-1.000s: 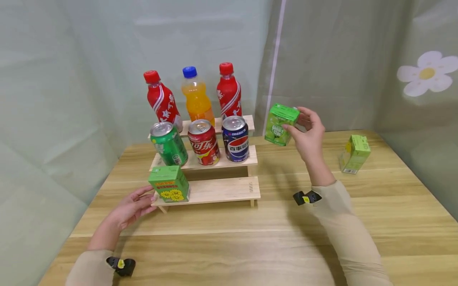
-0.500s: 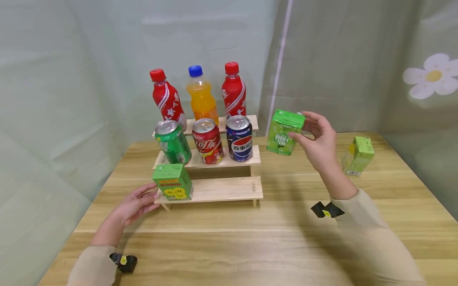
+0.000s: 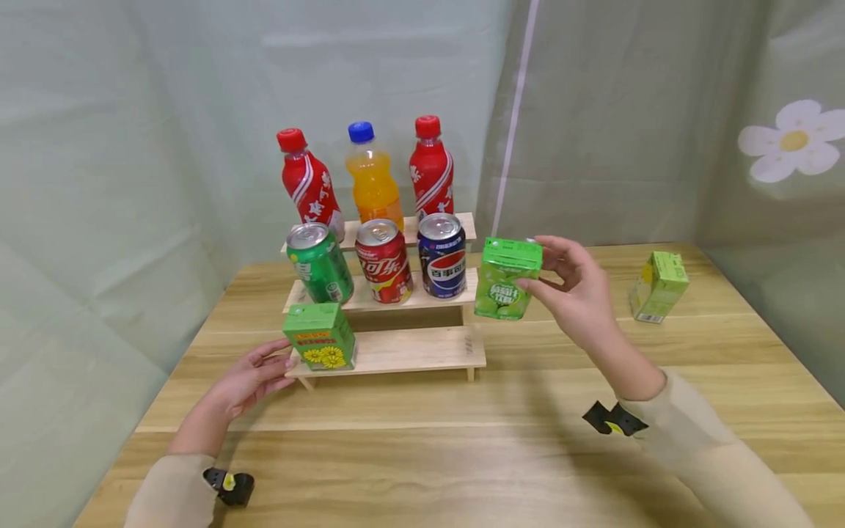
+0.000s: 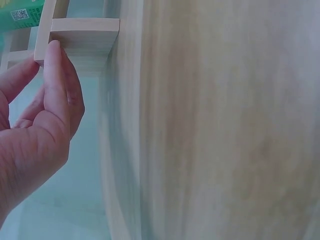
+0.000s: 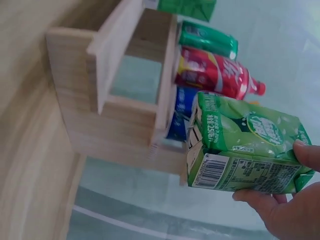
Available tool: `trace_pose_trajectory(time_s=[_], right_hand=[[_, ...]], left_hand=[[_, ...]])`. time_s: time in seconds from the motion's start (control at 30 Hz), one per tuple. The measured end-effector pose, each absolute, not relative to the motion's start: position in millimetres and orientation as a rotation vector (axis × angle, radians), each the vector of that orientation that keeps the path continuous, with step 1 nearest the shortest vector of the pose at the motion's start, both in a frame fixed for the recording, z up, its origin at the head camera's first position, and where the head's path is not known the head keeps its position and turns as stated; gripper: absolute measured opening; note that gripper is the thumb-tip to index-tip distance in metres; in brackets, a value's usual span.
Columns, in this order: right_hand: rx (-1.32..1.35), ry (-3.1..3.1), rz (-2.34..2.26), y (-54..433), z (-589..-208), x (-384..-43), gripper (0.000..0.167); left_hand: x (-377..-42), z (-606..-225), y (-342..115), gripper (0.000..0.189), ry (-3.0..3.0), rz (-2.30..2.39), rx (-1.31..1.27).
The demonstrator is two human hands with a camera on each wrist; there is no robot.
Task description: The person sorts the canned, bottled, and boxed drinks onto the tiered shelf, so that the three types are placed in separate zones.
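My right hand (image 3: 577, 293) grips a green grape juice box (image 3: 507, 282) between thumb and fingers, holding it in the air just right of the wooden shelf (image 3: 412, 350). In the right wrist view the juice box (image 5: 250, 145) is tilted, its barcode end towards the shelf. At the lowest step's left end, my left hand (image 3: 247, 378) pinches the board; the left wrist view shows thumb and fingertips on the corner of that board (image 4: 45, 37). A green drink carton with yellow flowers (image 3: 321, 339) stands on this step, beside the left fingers.
On the middle step stand a green can (image 3: 320, 264), a red can (image 3: 383, 262) and a blue can (image 3: 441, 257). Two red bottles and an orange drink bottle (image 3: 373, 180) fill the top step. Another carton (image 3: 659, 287) stands on the table at the right.
My right hand has brought the juice box down, and lately leftward, closer to the shelf's right end. The left hand stays at the step's end. The head view shifted slightly.
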State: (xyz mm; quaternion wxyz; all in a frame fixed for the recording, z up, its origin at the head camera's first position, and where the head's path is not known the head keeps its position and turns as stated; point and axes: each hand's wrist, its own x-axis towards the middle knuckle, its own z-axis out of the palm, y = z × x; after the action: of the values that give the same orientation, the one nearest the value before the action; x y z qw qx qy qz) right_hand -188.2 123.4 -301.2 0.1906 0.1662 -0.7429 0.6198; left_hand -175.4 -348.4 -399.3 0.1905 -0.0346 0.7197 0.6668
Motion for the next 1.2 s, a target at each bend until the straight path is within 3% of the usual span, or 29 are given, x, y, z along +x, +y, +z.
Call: trace_pose_trajectory(time_s=[1.2], right_hand=[[0.777,-2.089,2.078,9.2,-361.9,-186.3,0.051]], left_hand=[[-174.3,-395.3,-347.1,0.072,2.011,1.872,-0.051]])
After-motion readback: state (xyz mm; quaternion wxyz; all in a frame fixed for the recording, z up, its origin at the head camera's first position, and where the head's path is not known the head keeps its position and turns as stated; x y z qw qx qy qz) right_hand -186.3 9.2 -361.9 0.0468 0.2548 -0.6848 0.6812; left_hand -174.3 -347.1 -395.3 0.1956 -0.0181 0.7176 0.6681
